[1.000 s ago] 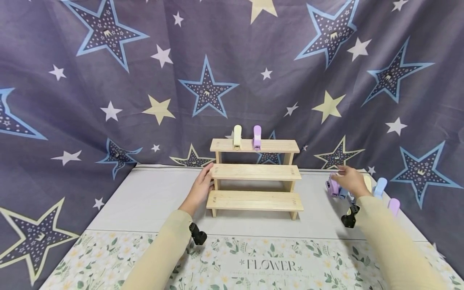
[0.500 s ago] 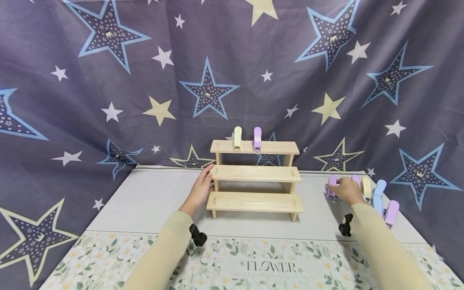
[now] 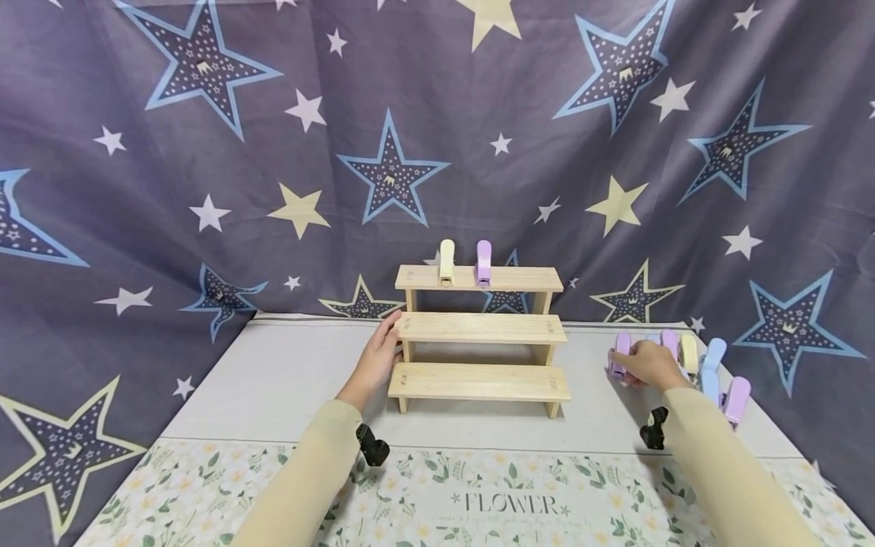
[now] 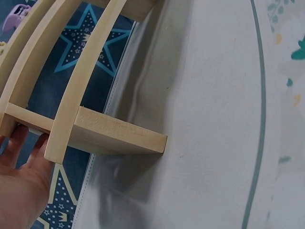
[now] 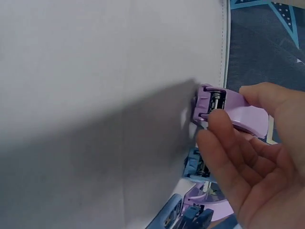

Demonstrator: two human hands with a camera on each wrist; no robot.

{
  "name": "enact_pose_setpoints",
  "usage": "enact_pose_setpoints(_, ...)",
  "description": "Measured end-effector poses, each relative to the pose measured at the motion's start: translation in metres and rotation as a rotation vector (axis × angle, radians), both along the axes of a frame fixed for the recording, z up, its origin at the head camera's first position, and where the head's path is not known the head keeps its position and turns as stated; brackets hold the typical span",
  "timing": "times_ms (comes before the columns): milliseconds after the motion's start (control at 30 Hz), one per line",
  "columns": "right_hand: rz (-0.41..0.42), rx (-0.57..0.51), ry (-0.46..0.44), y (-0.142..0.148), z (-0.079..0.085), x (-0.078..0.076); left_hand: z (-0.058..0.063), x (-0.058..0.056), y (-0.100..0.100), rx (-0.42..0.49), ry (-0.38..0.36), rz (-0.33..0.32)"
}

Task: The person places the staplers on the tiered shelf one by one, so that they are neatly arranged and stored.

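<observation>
Pinching the purple punch at the right of the bench with our right hand while our left hand grips the wooden rack by its left end, we probably do best lifting straight up, lever unsqueezed, clear of the nearby blue punch.

Both arms reach forward, right fingers bent.

Head camera looks forward-down; left wrist sees the same shelf closer.
</observation>
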State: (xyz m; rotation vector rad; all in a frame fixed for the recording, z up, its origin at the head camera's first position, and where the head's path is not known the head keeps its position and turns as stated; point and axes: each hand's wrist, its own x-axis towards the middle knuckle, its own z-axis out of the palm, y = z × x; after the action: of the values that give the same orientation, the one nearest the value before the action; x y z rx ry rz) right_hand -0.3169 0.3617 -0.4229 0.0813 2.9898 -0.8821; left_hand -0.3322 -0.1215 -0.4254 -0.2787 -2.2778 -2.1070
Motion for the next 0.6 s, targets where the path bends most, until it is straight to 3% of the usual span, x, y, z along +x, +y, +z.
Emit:
enact_pose_setpoints(333,-0.017,0.022,0.173,-0.009,0.032,-0.001,-0.002,0.0,-0.002,0.01,0.005,0.004)
enact_pose_setpoints(600,0.003,-0.03,0.322,-0.025,0.072,0.004,0.0,0.001,-0.001,-0.023,0.013,0.012)
